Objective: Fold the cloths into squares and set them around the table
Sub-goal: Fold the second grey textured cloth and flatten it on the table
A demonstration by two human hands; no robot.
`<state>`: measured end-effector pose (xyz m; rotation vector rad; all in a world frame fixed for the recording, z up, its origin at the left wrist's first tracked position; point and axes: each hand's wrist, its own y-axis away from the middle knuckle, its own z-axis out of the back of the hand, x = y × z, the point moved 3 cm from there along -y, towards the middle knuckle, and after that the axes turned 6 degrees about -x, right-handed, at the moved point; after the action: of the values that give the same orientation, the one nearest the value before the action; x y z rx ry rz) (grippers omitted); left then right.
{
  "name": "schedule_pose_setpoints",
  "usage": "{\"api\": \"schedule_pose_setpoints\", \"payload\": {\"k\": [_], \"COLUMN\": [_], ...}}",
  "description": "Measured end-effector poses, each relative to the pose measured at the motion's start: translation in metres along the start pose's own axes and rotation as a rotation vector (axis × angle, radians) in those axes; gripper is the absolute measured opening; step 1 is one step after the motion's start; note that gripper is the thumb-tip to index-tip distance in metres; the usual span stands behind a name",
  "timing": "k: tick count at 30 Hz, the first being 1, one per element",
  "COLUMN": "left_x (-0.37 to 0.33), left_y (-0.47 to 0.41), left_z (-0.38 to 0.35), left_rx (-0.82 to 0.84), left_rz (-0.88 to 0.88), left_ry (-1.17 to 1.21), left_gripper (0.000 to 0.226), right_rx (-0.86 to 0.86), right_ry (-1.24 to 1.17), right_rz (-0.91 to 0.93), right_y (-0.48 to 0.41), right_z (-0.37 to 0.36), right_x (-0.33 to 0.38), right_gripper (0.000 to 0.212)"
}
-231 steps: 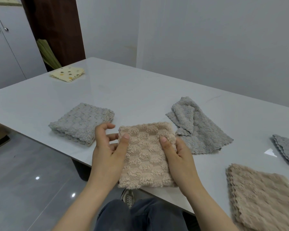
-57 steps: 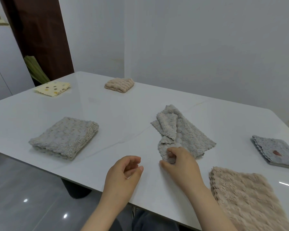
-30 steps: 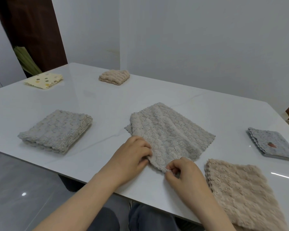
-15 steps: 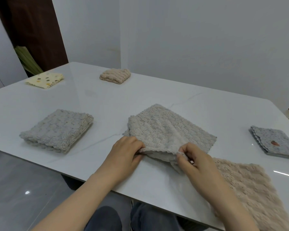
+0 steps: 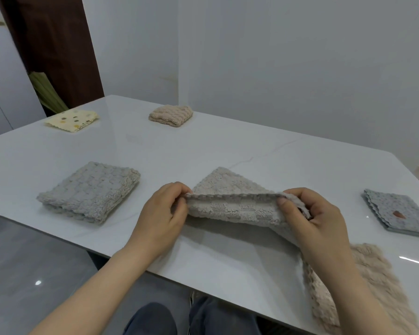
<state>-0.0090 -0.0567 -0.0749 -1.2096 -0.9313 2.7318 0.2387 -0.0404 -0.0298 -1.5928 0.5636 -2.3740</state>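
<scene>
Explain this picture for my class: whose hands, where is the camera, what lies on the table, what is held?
No machine: a person wears one camera on the head, looking down at their own hands. The left hand and right hand each pinch an end of a grey cloth, raising its near edge off the white table. Folded there: a thick grey square at left, a yellow dotted cloth and a beige square farther off, a blue-grey cloth at right. A larger beige cloth lies by the right forearm.

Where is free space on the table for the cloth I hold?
Bare table: far right, between the folded beige cloth and the blue cloth, and between the dotted cloth and the folded grey cloth. The near right, by the flat beige cloth, is crowded.
</scene>
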Motion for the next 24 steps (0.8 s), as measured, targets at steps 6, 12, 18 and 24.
{"api": "schedule_pose_setpoints", "payload": {"k": [6,12,18,24], "left_x": [0.004,-0.001,-0.02,-0.03], "left_y": [-0.004,-0.004,-0.011,-0.004], "left_z": [0.014,0.024,0.041,0.037], "left_rx": [-0.06,-0.128,-0.109,-0.082], "left_rz": [0.113,0.368,0.496,0.472], "left_ry": [0.049,0.339,0.694,0.614], "left_gripper": [0.011,0.028,0.017,0.017], "right_rx": [-0.095,-0.198,-0.23,-0.222], "right_ry": [-0.042,-0.084,-0.135,-0.138], "right_rz": [-0.023,-0.073,-0.039,-0.108], "right_y": [-0.008,-0.013,-0.015,-0.014], "right_z": [0.005,0.014,0.015,0.002], "right_x": [0.006,0.008,0.022,0.018], "right_gripper": [0.026,0.031,0.042,0.008]}}
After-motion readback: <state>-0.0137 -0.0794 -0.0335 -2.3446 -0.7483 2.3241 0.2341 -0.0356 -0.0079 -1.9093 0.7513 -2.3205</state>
